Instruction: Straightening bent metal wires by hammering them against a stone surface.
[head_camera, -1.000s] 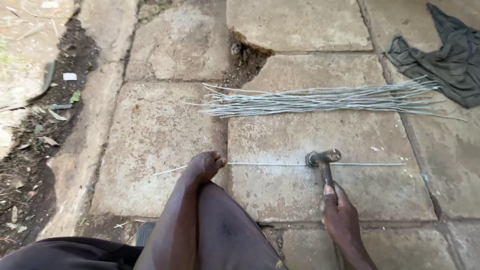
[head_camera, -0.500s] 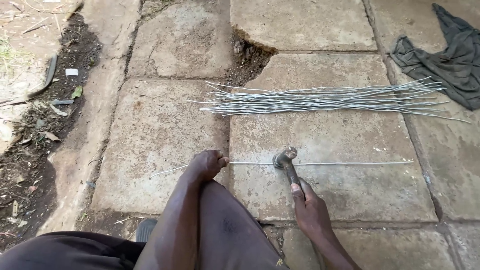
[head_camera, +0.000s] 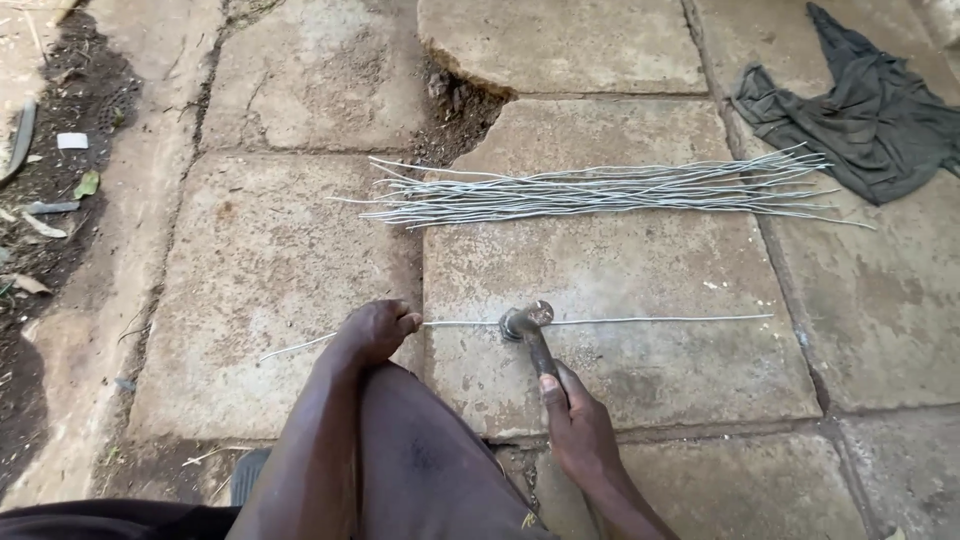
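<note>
Single wire (head_camera: 650, 320): thin, grey, nearly straight, lying flat across stone slab (head_camera: 640, 270). Hammer (head_camera: 528, 330) head rests on it, handle gripped in closed right hand (head_camera: 578, 430). Left hand (head_camera: 375, 330) pinches wire's left part against ground. Wire bundle (head_camera: 600, 190) lies beyond; dark cloth (head_camera: 870, 110) far right
</note>
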